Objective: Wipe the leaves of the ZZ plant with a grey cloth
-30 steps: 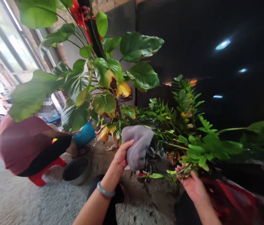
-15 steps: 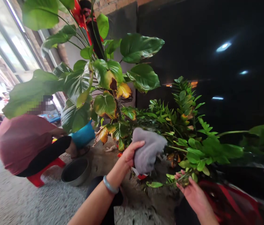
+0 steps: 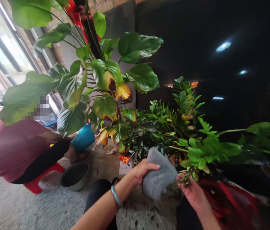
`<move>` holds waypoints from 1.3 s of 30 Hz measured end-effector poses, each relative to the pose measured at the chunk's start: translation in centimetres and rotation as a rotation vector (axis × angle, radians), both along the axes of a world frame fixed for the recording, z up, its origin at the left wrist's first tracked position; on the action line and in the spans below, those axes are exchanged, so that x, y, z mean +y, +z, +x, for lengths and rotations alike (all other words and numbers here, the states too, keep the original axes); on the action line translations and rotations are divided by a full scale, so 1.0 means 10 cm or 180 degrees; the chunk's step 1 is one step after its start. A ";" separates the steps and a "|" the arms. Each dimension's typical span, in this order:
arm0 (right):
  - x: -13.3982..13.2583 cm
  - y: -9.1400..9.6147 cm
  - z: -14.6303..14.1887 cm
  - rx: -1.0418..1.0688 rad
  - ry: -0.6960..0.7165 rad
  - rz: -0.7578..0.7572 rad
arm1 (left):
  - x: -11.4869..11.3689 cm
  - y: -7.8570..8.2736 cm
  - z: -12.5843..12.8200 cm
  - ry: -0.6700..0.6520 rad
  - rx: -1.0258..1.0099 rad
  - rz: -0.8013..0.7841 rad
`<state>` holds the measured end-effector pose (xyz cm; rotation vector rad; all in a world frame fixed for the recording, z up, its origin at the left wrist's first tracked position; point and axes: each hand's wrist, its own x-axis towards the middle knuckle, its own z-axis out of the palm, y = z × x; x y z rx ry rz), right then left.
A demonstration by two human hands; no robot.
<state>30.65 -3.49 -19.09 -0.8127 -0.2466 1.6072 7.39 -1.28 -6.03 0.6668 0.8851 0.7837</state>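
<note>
Landmark basin: the round, dark-grey basin (image 3: 81,186) on the rough grey floor (image 3: 25,209); places below are given from it.
Soft grey cloth: this fluffy, bunched grey fabric (image 3: 160,182) is lifted to the right of the basin.
Left hand: the hand (image 3: 142,171) is right of the basin, pinching the cloth, thumb across the top, other fingers mostly hidden. A pale blue-green bangle (image 3: 116,197) rings its wrist.
Right hand: the hand (image 3: 190,185), farther right of the basin, has its palm turned up and fingers curled around the thin, leafy green sprig (image 3: 185,179); how firmly, I cannot tell.
Cloth and fingertips: nearly meeting; contact cannot be told.
Sprig support: the stems look slender and bendable, so cradling them from beneath seems kinder than pulling.
Cloth grip: a light hold, with a soft fold toward the leaves and loose edges gathered, would probably snag less.
Browned, broad-leaved green plant: its leaves (image 3: 105,107) spread above and right of the basin; the dry tips look brittle, so keeping the forearm clear seems wise.
White printed card: it lies (image 3: 124,169) right of the basin, best kept from under the wrist.
</note>
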 end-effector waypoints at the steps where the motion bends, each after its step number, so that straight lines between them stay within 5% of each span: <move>1: 0.00 0.02 -0.01 0.0010 0.0002 -0.0014 | 0.09 0.12 0.00 0.0112 -0.0087 0.0131; 4: 0.02 0.07 -0.06 0.0059 -0.0033 -0.0055 | 0.44 0.36 0.10 0.0821 -0.0215 0.0479; 7: 0.04 0.09 -0.10 0.0043 -0.0014 -0.0034 | 0.58 0.28 0.30 0.1126 0.0122 0.0346; 13: 0.02 0.03 -0.04 0.0064 -0.0013 -0.0057 | 0.05 -0.14 0.31 -0.0001 0.0449 -0.0172; 16: 0.01 0.02 -0.03 -0.0021 -0.0010 -0.0039 | 0.04 0.03 0.16 -0.0126 0.0155 -0.0029; 21: 0.07 0.02 -0.12 0.0000 -0.0066 0.0005 | 0.45 0.38 0.15 0.1007 -0.0417 0.0249; 24: 0.11 -0.01 -0.17 -0.0064 -0.0287 0.0025 | 0.38 0.18 0.21 0.1108 -0.0067 0.0013; 29: 0.17 -0.08 -0.19 -0.0198 -0.0317 -0.0060 | -0.13 -0.21 0.12 0.0000 0.0495 -0.0299; 33: 0.22 -0.09 -0.24 -0.0235 -0.0186 -0.0136 | -0.10 0.06 -0.03 0.0024 0.0075 0.0003; 36: 0.24 -0.06 -0.28 -0.0177 -0.0222 -0.0158 | 0.12 0.28 -0.10 0.0608 -0.0124 0.0235; 39: 0.25 -0.04 -0.29 -0.0099 -0.0265 -0.0191 | 0.16 0.21 -0.09 0.1109 0.0116 0.0208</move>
